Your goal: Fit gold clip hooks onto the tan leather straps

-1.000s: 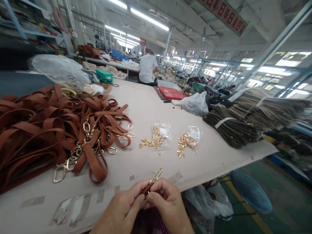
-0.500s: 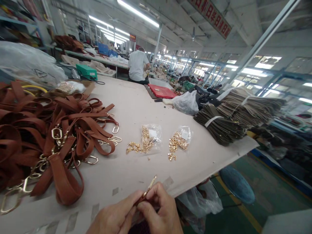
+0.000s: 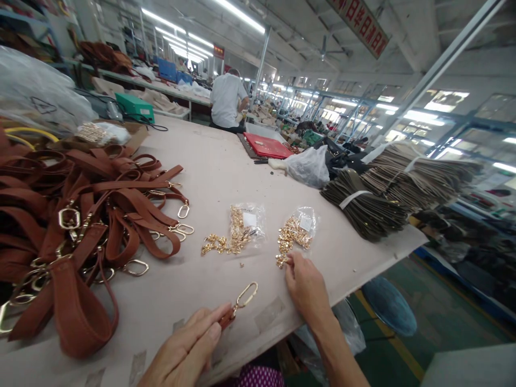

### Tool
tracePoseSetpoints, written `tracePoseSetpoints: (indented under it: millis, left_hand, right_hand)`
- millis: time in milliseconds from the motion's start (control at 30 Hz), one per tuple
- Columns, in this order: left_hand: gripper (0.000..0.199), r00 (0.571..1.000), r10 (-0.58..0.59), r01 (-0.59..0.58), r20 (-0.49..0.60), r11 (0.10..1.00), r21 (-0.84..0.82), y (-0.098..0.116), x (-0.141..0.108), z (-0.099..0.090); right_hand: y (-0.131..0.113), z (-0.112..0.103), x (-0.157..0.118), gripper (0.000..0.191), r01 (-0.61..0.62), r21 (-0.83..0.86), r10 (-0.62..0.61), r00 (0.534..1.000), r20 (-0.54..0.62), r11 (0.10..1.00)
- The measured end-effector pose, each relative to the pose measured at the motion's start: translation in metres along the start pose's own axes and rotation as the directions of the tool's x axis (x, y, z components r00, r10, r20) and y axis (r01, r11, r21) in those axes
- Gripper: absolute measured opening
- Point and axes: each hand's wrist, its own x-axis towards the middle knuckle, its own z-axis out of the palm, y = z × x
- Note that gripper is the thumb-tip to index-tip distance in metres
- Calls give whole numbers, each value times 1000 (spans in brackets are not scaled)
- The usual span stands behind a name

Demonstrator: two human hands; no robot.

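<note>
My left hand (image 3: 189, 346) pinches the end of a brown leather strap (image 3: 226, 319) that carries a gold clasp (image 3: 245, 295), held just above the near table edge. My right hand (image 3: 304, 285) is stretched forward, fingertips at the near end of the right pile of small gold fittings (image 3: 291, 239), which spills from a clear plastic bag. Whether the fingers have taken a fitting I cannot tell. A second bag of gold fittings (image 3: 236, 236) lies to the left of it.
A big heap of brown straps with gold clasps (image 3: 80, 215) fills the left of the beige table (image 3: 226, 172). Stacks of dark flat pieces (image 3: 374, 207) sit at the right edge. Further off are a white bag (image 3: 308, 166), a red tray (image 3: 268, 146) and a seated person (image 3: 226, 102).
My right hand has left the strap end and reached forward to the right pile of fittings. My left hand alone keeps the strap and clasp. The view has shifted slightly.
</note>
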Motion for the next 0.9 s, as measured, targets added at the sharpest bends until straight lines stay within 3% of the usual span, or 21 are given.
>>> tracePoseSetpoints:
  millis: [233,433,700,900]
  left_hand:
    - [35,985,-93,133,146,947,-294,7,0,8]
    - [21,983,-140,169,121,945,-280,18,-7,5]
    - [26,988,-95,122,123,965,-230,17,-11,1]
    - [26,993,-42,63,111,978,-197,22,-15,-1]
  right_hand:
    - [-3,0,4,23,37,-114,-32,999,42,993]
    - [2,-4,6,24,11,-147,-1,998,70,989]
    - [5,-16,10,25,11,-170,10,992,123,985]
    - [12,-19,15,27,5,-61,3,991,132,998]
